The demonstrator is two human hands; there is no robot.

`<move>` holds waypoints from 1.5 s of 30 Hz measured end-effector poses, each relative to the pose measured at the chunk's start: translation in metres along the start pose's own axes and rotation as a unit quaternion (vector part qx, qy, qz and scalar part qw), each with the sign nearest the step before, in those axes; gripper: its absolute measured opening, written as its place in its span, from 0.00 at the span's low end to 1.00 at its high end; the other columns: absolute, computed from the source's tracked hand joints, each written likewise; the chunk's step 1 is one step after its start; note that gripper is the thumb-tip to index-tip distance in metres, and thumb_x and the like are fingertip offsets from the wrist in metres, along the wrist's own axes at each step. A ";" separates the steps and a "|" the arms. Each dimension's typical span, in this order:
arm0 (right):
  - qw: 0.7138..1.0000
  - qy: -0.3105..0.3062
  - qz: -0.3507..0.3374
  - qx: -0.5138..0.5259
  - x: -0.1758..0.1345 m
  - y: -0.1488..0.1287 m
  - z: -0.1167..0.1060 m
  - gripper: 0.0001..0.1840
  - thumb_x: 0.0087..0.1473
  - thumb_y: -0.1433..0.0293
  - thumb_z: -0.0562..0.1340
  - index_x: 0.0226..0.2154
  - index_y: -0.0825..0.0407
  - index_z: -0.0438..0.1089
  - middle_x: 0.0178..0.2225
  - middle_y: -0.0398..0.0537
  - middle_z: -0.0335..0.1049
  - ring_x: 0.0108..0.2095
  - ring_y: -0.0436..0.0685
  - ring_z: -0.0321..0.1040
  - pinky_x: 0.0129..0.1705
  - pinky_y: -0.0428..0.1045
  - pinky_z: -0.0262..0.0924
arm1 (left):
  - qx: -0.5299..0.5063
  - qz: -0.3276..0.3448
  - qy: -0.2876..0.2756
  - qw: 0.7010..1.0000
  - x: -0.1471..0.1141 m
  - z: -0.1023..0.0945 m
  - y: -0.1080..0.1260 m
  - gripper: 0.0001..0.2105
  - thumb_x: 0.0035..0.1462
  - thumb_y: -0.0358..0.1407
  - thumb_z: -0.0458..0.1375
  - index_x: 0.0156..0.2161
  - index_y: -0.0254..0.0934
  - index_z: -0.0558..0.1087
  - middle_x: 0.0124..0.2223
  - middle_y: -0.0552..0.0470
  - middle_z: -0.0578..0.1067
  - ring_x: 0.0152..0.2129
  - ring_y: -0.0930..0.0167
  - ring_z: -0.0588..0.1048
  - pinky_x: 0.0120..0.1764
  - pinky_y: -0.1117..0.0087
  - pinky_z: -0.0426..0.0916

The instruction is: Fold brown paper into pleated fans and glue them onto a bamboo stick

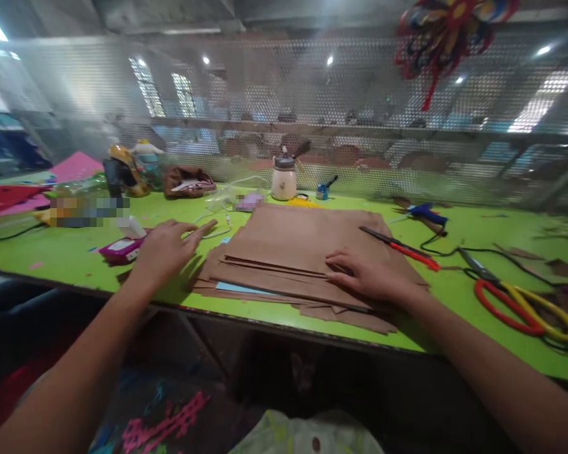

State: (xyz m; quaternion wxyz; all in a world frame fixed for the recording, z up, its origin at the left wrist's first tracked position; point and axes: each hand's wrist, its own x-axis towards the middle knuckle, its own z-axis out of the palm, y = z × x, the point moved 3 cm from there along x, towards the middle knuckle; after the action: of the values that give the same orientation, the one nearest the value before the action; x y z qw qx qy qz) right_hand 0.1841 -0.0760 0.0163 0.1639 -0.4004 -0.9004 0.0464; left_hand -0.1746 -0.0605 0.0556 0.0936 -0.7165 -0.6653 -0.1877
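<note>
In the head view a stack of brown paper sheets (303, 233) lies in front of me, its near edges uneven. A strip of light blue paper (243, 288) pokes out between the lower sheets. My right hand (360, 274) rests on the right part of the stack, fingers stretched out and holding nothing. Left of the stack, my left hand (168, 249) hovers over the table with its fingers apart and nothing in it. A purple power strip (123, 250) with a white plug (130, 227) sits just beyond my left wrist.
Red-handled scissors (414, 254) touch the stack's right side; larger red-and-yellow scissors (515, 302) lie farther right. A blue glue gun (428, 214) trails a black cord. Behind stand a white cup (284, 176), a small blue bottle (322, 190) and a brown pouch (189, 181) on the green table (71, 265).
</note>
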 end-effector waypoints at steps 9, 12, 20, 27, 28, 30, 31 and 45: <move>0.997 -0.044 -0.054 -0.018 -0.044 -0.016 -0.055 0.17 0.53 0.62 0.56 0.45 0.50 0.67 0.49 0.51 0.64 0.48 0.58 0.62 0.50 0.53 0.57 | -0.133 0.378 -0.186 0.897 -0.011 0.023 0.152 0.25 0.53 0.46 0.52 0.55 0.42 0.61 0.58 0.47 0.59 0.53 0.64 0.60 0.53 0.66 0.53; 0.996 -0.071 -0.025 -0.050 -0.071 -0.022 -0.050 0.17 0.51 0.63 0.58 0.45 0.48 0.67 0.50 0.52 0.63 0.48 0.60 0.61 0.48 0.55 0.58 | -0.157 0.417 -0.224 0.867 -0.012 0.030 0.174 0.28 0.50 0.48 0.55 0.56 0.42 0.61 0.57 0.47 0.60 0.53 0.62 0.59 0.54 0.65 0.52; 0.992 0.003 -0.003 -0.123 -0.089 -0.014 -0.024 0.20 0.53 0.70 0.56 0.50 0.48 0.61 0.47 0.54 0.64 0.46 0.61 0.62 0.44 0.56 0.60 | -0.146 0.443 -0.246 0.850 -0.013 0.043 0.195 0.30 0.49 0.51 0.54 0.56 0.41 0.61 0.56 0.44 0.62 0.50 0.61 0.63 0.51 0.64 0.55; 0.986 0.010 -0.005 -0.168 -0.081 -0.003 -0.015 0.16 0.53 0.75 0.55 0.45 0.53 0.66 0.40 0.55 0.70 0.40 0.59 0.65 0.40 0.53 0.61 | -0.138 0.470 -0.225 0.843 -0.016 0.043 0.200 0.26 0.51 0.48 0.54 0.55 0.41 0.63 0.54 0.45 0.64 0.47 0.62 0.65 0.49 0.65 0.57; 0.986 0.011 -0.002 -0.165 -0.082 0.000 -0.015 0.15 0.53 0.75 0.54 0.44 0.53 0.66 0.39 0.54 0.70 0.39 0.59 0.65 0.39 0.52 0.61 | -0.135 0.477 -0.222 0.840 -0.016 0.043 0.200 0.25 0.51 0.47 0.53 0.54 0.41 0.63 0.54 0.45 0.64 0.47 0.62 0.66 0.49 0.65 0.57; 0.988 0.015 0.008 -0.157 -0.083 0.005 -0.016 0.14 0.54 0.76 0.53 0.42 0.53 0.68 0.37 0.53 0.71 0.37 0.57 0.66 0.38 0.51 0.61 | -0.131 0.487 -0.220 0.835 -0.017 0.043 0.200 0.24 0.51 0.46 0.53 0.54 0.42 0.63 0.54 0.46 0.64 0.45 0.62 0.67 0.48 0.66 0.59; 0.988 0.017 0.018 -0.150 -0.083 0.008 -0.018 0.13 0.55 0.75 0.52 0.40 0.53 0.69 0.35 0.53 0.71 0.36 0.57 0.67 0.36 0.50 0.60 | -0.130 0.489 -0.219 0.834 -0.018 0.042 0.200 0.25 0.51 0.45 0.53 0.54 0.42 0.63 0.54 0.46 0.65 0.45 0.63 0.68 0.48 0.67 0.59; 0.989 0.110 0.079 -0.059 -0.086 0.021 -0.033 0.12 0.56 0.68 0.53 0.39 0.52 0.69 0.35 0.51 0.72 0.36 0.57 0.68 0.38 0.51 0.62 | -0.197 0.444 -0.307 0.818 -0.002 0.046 0.197 0.18 0.58 0.36 0.45 0.52 0.42 0.67 0.54 0.51 0.67 0.48 0.68 0.66 0.50 0.71 0.57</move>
State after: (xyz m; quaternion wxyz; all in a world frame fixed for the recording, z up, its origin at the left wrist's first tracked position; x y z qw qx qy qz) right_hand 0.2641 -0.1264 0.0209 0.2339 -0.4822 -0.8434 -0.0379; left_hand 0.0266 -0.0642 0.0358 -0.1854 -0.9580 -0.2176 -0.0234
